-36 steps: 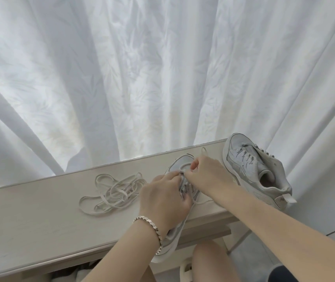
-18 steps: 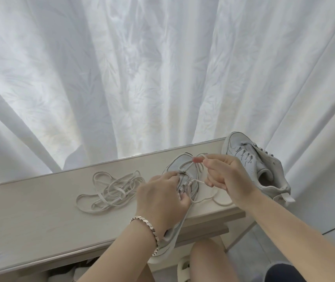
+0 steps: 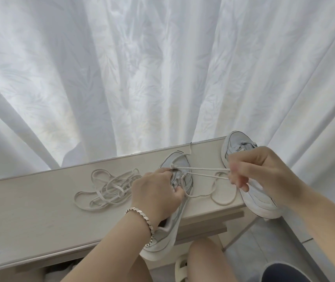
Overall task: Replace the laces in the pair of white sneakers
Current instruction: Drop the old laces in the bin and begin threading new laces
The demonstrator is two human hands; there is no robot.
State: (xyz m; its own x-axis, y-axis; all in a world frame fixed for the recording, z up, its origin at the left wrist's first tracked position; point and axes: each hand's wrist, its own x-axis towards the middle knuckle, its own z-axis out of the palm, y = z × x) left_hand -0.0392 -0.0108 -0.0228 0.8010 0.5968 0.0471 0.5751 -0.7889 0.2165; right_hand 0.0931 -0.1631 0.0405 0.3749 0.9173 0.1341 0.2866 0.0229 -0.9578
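While left hand (image 3: 154, 192) grips white sneaker (image 3: 167, 160), right hand (image 3: 264, 171) fingers (image 3: 244, 166) pinch taut cream lace (image 3: 203, 168).

Seen from my own head-worn camera: my left hand (image 3: 154, 192) and right hand (image 3: 264, 171) lead in on a left forearm (image 3: 109, 249) and right forearm (image 3: 317, 222), both bare to the frame's edge. At seven o'clock from centre, a silver-toned bracelet (image 3: 142, 218) circles my left wrist. It is made of small flat rectangular links set edge to edge, with pale highlights on them. At six o'clock my bare knee (image 3: 205, 253) shows, and just to its nine o'clock is the rounded cream toe of a slide sandal (image 3: 181, 267). At five o'clock, in the corner, is a patch of dark navy shorts (image 3: 284, 271).
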